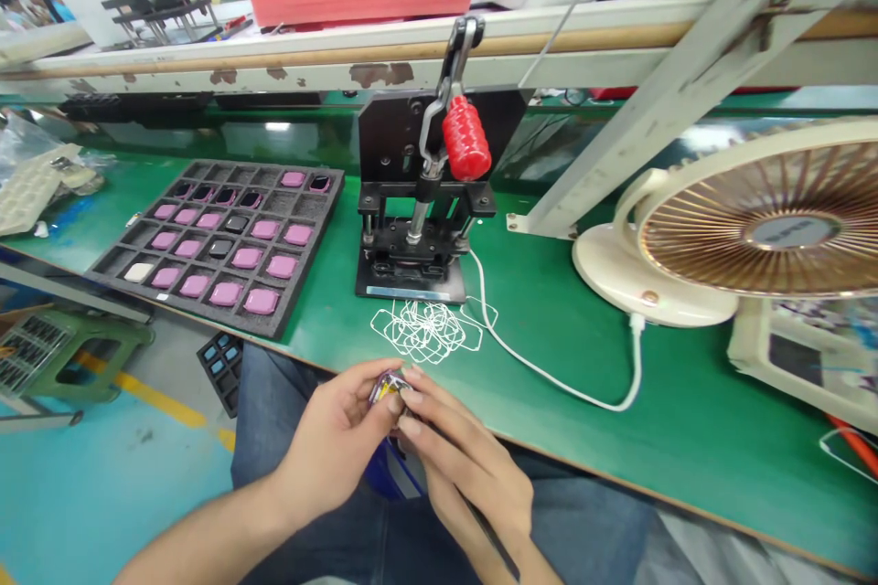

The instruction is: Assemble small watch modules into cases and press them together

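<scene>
The green desk (pixel 686 411) carries 1 black foam tray (pixel 322 228) of pink square pads (pixel 264 301), a lever hand press (pixel 404 260) with a red grip (pixel 466 138), a loose heap of thin white outlines (pixel 425 329), and a cream desk fan (pixel 637 274) whose white cord (pixel 549 379) curves across the top.

Held piece: we make out a tiny purple-and-yellow piece (pixel 388 388) (too small to read further)
Tray: a black foam grid tray (pixel 274 203), its square cells holding mostly pink pads (pixel 266 266)
Handle: a ribbed red plastic grip (pixel 466 139) on a black metal press (pixel 390 142)
Bench: a glossy green mat (pixel 562 347)
Loops: thin white wire outlines (pixel 425 331)
Fan: a cream plastic fan (pixel 617 265) with copper radial stripes (pixel 727 228)
</scene>
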`<state>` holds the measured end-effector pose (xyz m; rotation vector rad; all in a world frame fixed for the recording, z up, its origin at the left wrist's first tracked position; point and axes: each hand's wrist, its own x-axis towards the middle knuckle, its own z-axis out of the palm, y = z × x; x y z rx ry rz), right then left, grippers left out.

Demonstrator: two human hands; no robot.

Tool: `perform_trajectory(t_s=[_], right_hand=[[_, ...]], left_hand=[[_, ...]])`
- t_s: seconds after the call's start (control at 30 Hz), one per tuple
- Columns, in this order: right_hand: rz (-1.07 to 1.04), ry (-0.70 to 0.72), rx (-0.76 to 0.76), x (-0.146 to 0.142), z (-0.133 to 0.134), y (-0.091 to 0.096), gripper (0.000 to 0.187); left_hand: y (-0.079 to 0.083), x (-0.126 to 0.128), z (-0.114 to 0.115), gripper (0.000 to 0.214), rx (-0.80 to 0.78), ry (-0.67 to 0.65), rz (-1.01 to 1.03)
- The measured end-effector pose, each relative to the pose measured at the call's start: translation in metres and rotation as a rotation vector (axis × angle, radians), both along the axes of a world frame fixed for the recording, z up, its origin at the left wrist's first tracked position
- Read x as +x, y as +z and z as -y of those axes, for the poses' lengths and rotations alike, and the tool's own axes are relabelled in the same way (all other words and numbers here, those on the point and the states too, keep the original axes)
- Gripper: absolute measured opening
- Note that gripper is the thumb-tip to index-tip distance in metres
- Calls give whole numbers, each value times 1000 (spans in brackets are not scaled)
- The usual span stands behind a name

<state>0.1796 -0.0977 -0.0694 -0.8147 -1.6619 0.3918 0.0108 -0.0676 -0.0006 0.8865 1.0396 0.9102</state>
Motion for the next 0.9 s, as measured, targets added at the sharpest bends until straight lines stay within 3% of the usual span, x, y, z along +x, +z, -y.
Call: perform_trajectory(t_s=[0.17,0.33,0.47,0.57,0.8,0.9], right_hand=[[-141,-167,-19,-8,0,4,47],[-219,-428,-73,6,-18,22,31],[-36,-448,-184,38,-44,38,9],[117,-489,-275,60,-52,49,13],[95,-545,-362,94,-12,67,32],[349,-827,-498,148,10,76,39]], left_hand=[[-4,-2,-9,38,-172,-63,272],[-8,-4,-27,31,-246,62,360],[-6,-9,-37,33,-246,82,318],[-2,-11,-40,34,-249,93,310],[-5,-13,-35,63,-351,71,167],[-17,-14,-38,68,-346,71,137]])
